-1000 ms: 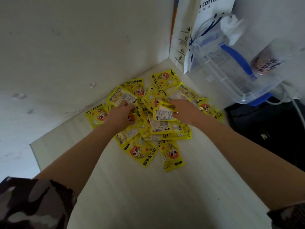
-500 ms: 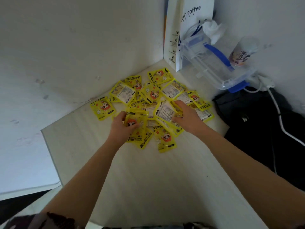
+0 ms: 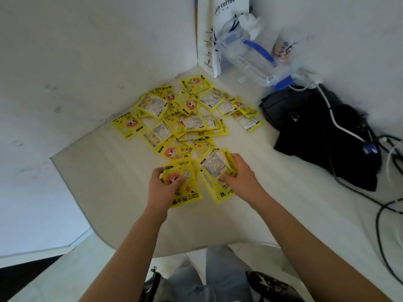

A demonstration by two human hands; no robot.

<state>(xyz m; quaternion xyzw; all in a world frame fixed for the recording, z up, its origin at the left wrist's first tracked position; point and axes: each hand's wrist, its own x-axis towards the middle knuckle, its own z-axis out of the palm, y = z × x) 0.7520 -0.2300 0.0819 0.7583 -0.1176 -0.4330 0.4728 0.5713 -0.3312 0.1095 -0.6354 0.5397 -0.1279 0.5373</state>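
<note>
A cartoon-printed yellow foil sachet [image 3: 189, 182] is pinched by the left hand [image 3: 162, 186] and a label-side-up yellow foil sachet [image 3: 212, 167] is gripped by the right hand [image 3: 239, 178], both just in front of the scattered pile of like sachets [image 3: 185, 118] on the pale surface [image 3: 117, 192]. Gathering is judged to be in hand, and squaring the two together is called for next. Compared with half a second ago, both hands are drawn back out of the pile.

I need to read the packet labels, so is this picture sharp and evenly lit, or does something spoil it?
Head view throughout: soft, even light, no glare; big letters on the packet in the left hand are legible, small print on the far pile blurs; the wide-angle lens bends the table edge.
</note>
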